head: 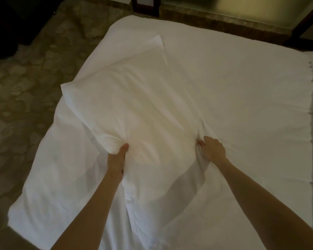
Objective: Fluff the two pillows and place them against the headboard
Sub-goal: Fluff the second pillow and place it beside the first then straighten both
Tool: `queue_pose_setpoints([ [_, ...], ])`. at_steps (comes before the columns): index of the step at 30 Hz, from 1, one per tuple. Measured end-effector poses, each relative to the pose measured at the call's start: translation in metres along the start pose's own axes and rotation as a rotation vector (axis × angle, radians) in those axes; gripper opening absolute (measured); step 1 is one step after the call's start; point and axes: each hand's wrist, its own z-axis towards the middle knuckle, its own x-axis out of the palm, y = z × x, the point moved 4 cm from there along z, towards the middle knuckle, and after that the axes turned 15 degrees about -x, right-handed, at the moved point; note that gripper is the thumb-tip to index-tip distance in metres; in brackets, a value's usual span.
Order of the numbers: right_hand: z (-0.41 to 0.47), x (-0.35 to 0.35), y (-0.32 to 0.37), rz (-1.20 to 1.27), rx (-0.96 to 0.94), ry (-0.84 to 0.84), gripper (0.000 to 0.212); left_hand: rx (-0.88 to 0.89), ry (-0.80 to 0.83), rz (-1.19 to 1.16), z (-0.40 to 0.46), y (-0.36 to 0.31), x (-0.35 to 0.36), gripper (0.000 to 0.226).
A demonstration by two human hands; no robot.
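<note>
A white pillow [134, 98] lies on the bed in front of me, its far corners pointing up and left. My left hand [118, 156] pinches the pillow's near left side, thumb on top. My right hand [212, 148] is clenched on the near right side, bunching the case into folds. A second white pillow [49, 170] lies flat beneath and to the left, partly covered by the first and overhanging the bed's left edge. No headboard is in view.
The white bed sheet [242, 98] spreads to the right, with a stitched fold line [312, 112] near the right edge. Patterned carpet [26, 78] lies on the left. Dark furniture legs [144, 6] and a glass panel [242, 9] stand beyond the bed's far end.
</note>
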Motion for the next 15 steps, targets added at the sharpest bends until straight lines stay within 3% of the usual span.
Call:
queue_pose_setpoints([
  [4, -0.021, -0.012, 0.0, 0.126, -0.025, -0.078, 0.033, 0.014, 0.036, -0.07, -0.023, 0.004, 0.004, 0.047],
  [9, -0.066, -0.036, -0.005, 0.205, -0.037, -0.16, 0.042, 0.025, 0.091, -0.107, -0.053, 0.021, 0.002, 0.045],
  [15, -0.167, -0.016, -0.035, 0.317, 0.096, -0.16, 0.044, -0.062, 0.123, -0.005, -0.082, 0.076, -0.01, 0.05],
])
